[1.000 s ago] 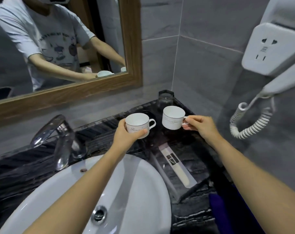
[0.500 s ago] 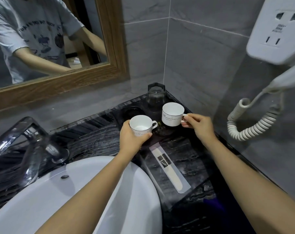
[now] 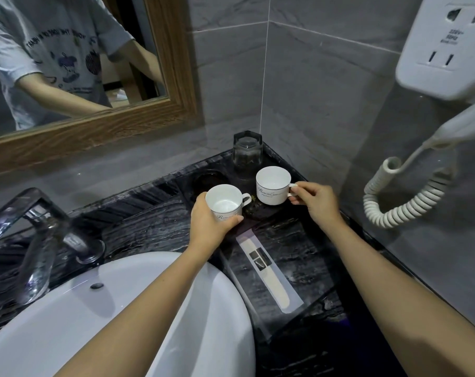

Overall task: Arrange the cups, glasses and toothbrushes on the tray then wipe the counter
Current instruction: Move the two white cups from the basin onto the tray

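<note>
My left hand (image 3: 210, 223) grips a white cup (image 3: 223, 201) around its body, low over the near left part of the dark tray (image 3: 307, 257). My right hand (image 3: 314, 201) pinches the handle of a second white cup (image 3: 271, 187), which sits at or just above the tray's back area. Upside down in the tray's far corner stands a clear glass (image 3: 247, 153). A second dark glass (image 3: 210, 180) lies left of it, hard to make out. On the tray's front half lies a wrapped toothbrush (image 3: 267, 273).
A white basin (image 3: 100, 322) fills the lower left, with a chrome tap (image 3: 37, 229) behind it. The black marble counter (image 3: 138, 227) runs along the grey tiled wall. A wall hairdryer unit (image 3: 446, 44) with a coiled cord (image 3: 405, 197) hangs at right. A blue cloth (image 3: 348, 322) peeks beside my right arm.
Both cups have come down toward the tray. The view has moved closer and tilted down, so the mirror and tap have shifted left.
</note>
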Demonstrator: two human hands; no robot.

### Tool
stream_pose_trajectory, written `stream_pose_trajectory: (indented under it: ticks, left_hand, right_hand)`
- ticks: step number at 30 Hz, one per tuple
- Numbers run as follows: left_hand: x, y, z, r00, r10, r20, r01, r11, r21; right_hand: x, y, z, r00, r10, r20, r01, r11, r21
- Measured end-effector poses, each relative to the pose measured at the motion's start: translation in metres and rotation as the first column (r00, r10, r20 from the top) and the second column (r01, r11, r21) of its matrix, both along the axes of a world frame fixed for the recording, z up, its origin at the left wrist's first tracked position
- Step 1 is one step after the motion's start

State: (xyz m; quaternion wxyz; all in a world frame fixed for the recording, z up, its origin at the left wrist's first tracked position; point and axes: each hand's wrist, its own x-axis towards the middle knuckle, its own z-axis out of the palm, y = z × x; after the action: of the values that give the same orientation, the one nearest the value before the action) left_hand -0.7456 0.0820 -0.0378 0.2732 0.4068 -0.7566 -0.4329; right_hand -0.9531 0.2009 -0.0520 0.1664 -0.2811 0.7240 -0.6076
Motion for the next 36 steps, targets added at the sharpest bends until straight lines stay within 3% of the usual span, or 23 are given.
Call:
stream_pose_trajectory:
  ticks: [5, 8, 14, 36]
  left_hand:
    - [0.003, -0.004, -0.001, 1.0, 0.014, 0.02, -0.014, 1.0, 0.02]
    - [0.004, -0.005, -0.001, 1.0, -0.003, 0.001, 0.003, 0.999, 0.043]
    - [0.005, -0.008, -0.004, 1.0, -0.004, -0.019, 0.006, 0.997, 0.076]
    - [0.007, -0.005, -0.003, 0.999, -0.019, -0.036, 0.022, 0.997, 0.076]
  right_hand:
    - [-0.003, -0.003, 0.001, 0.917, -0.08, -0.391, 0.136, 0.984, 0.117]
    - [-0.004, -0.009, 0.001, 0.863, -0.103, -0.494, 0.205, 0.966, 0.157]
    - [-0.004, -0.014, 0.004, 0.837, -0.111, -0.536, 0.223, 0.963, 0.15]
    - [-0.004, -0.036, 0.012, 0.901, -0.142, -0.41, 0.228, 0.959, 0.169]
